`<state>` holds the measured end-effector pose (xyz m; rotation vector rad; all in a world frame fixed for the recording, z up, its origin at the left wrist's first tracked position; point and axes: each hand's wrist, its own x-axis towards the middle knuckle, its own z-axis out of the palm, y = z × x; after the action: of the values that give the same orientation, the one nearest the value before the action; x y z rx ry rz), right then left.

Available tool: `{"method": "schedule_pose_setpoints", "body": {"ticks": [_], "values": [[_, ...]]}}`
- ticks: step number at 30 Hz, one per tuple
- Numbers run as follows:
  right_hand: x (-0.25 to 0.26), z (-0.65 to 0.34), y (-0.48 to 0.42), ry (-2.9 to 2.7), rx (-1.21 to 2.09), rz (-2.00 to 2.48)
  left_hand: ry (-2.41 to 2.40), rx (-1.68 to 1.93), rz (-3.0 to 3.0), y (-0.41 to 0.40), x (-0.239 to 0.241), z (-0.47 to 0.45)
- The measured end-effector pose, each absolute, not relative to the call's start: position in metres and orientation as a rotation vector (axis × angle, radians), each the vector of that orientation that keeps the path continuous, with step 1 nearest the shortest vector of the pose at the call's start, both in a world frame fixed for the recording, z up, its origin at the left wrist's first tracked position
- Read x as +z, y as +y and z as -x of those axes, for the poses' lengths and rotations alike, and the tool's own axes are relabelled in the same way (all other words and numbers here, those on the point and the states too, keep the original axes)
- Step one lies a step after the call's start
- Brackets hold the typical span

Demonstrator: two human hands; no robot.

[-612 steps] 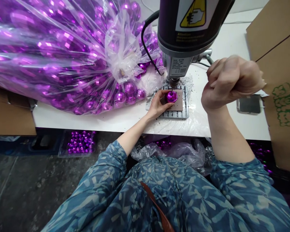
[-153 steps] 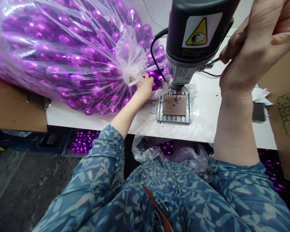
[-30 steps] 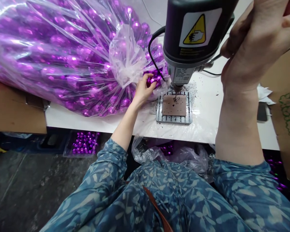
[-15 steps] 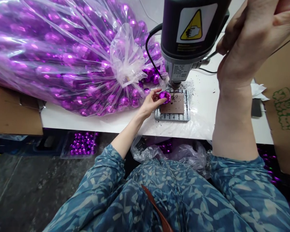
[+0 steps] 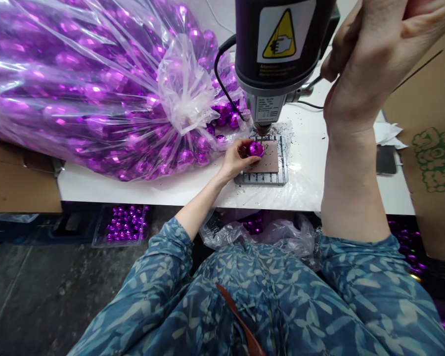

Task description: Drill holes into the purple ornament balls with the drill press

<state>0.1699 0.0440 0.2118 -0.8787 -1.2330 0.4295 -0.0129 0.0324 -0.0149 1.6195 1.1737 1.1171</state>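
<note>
My left hand (image 5: 235, 159) pinches a shiny purple faceted ball (image 5: 255, 149) and holds it on the brown pad (image 5: 267, 163) of the drill press table (image 5: 278, 177), just under the drill bit (image 5: 261, 130). My right hand (image 5: 363, 54) is raised at the upper right, fingers wrapped round the thin metal feed lever (image 5: 311, 84) of the drill press (image 5: 278, 44). A big clear plastic bag (image 5: 96, 84) full of purple balls lies on the white table (image 5: 163, 185) to the left, its open mouth beside my left hand.
Cardboard boxes stand at the right (image 5: 430, 148) and left (image 5: 18, 178). A phone (image 5: 385, 159) lies on the table right of my arm. Under the table are a tray of purple balls (image 5: 124, 223) and a plastic bag (image 5: 267, 232) holding more. Dark shavings litter the table.
My left hand drew a purple ball out of the bag's mouth and carried it right onto the brown pad under the bit. My right hand stayed on the lever.
</note>
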Motion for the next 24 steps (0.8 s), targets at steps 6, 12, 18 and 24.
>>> {"method": "schedule_pose_setpoints", "body": {"ticks": [6,12,18,24], "values": [[0.211,-0.171,0.049,-1.225,0.432,0.826,1.202,1.162,-1.795,0.028,-0.022,0.002],[0.212,-0.166,0.037,-1.216,0.450,0.805,1.137,1.193,-1.752,0.020,-0.028,-0.005],[0.189,-0.166,0.023,-1.158,0.356,0.754,1.127,1.200,-1.745,0.020,-0.034,-0.008],[0.160,-0.165,0.017,-1.099,0.315,0.767,1.113,1.195,-1.750,0.021,-0.037,-0.007]]}}
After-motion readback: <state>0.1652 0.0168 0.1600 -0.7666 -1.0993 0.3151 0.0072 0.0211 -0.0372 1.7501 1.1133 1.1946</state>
